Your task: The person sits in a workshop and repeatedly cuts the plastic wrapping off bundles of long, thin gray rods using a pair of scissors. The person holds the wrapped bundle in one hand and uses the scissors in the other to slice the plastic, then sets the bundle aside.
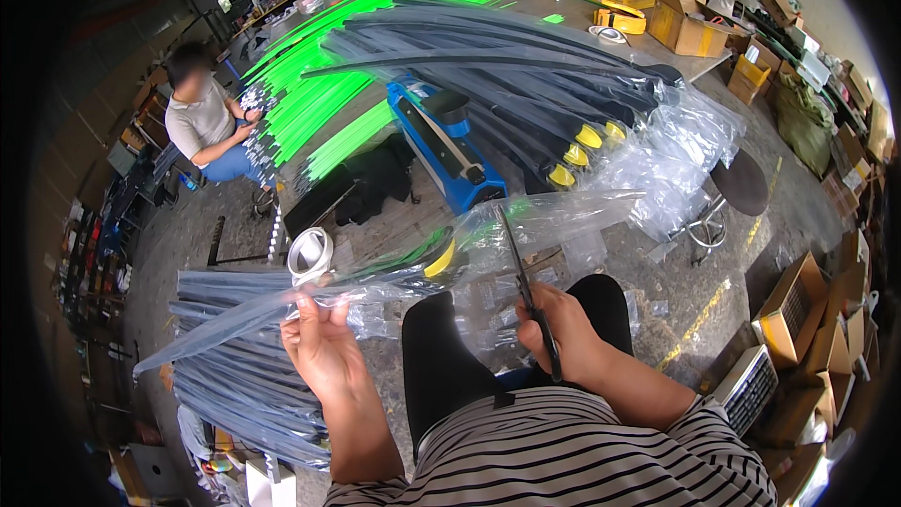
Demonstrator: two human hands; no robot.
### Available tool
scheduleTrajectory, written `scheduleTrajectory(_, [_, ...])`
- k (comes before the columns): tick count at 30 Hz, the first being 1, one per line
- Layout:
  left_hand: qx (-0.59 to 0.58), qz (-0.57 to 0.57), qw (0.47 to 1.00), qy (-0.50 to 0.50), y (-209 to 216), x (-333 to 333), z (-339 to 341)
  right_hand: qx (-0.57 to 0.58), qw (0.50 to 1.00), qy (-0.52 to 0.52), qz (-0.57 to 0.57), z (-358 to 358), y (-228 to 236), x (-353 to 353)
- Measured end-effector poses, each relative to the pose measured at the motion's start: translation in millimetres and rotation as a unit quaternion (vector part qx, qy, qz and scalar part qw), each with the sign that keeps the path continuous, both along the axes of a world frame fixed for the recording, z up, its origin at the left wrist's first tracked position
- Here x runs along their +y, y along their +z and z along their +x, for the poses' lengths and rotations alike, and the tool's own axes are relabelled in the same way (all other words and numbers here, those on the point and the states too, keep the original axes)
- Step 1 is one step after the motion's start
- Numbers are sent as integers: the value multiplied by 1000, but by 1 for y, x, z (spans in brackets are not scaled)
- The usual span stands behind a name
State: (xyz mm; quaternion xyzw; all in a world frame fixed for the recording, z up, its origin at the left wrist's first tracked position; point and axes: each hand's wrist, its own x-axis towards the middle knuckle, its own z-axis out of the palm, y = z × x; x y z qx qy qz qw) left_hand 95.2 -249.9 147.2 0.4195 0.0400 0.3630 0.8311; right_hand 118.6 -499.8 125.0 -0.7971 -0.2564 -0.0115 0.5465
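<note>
A long clear plastic sleeve (544, 216) stretches across in front of me, with a dark, yellow-ended piece (439, 259) showing inside it. The sleeve's left part is pinched between the thumb and fingers of my left hand (324, 347). My right hand (563, 324) is closed around a long, slim, dark bladed tool (522, 272); its exact kind is unclear. The blade points away from me, and its tip overlaps the sleeve in view; whether they touch I cannot tell. Just beyond the sleeve stands a blue bench machine (449, 155).
Sleeved dark strips (244, 385) lie at left by a white tape roll (311, 252). More sleeved, yellow-tipped strips (526, 103) fill the far table beside bright green rods (319, 94). Another person (211, 117) sits far left, hands at the rods. Cardboard boxes (793, 310) stand right.
</note>
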Motion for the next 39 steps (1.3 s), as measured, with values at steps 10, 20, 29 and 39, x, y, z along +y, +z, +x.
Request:
scheduleTrajectory(10, [-1, -7, 1000, 1, -2, -2, -3, 9, 1000, -27, 13, -1, -1, 1])
scheduleTrajectory(20, [7, -6, 1000, 4, -6, 2, -5, -30, 999, 1, 31, 0, -2, 3])
scheduleTrajectory(29, [5, -2, 1000, -9, -9, 6, -6, 163, 986, -26, 14, -8, 11, 9])
scheduleTrajectory(39, [15, -14, 1000, 13, -10, 11, -10, 46, 995, 56, 64, -5, 7, 9])
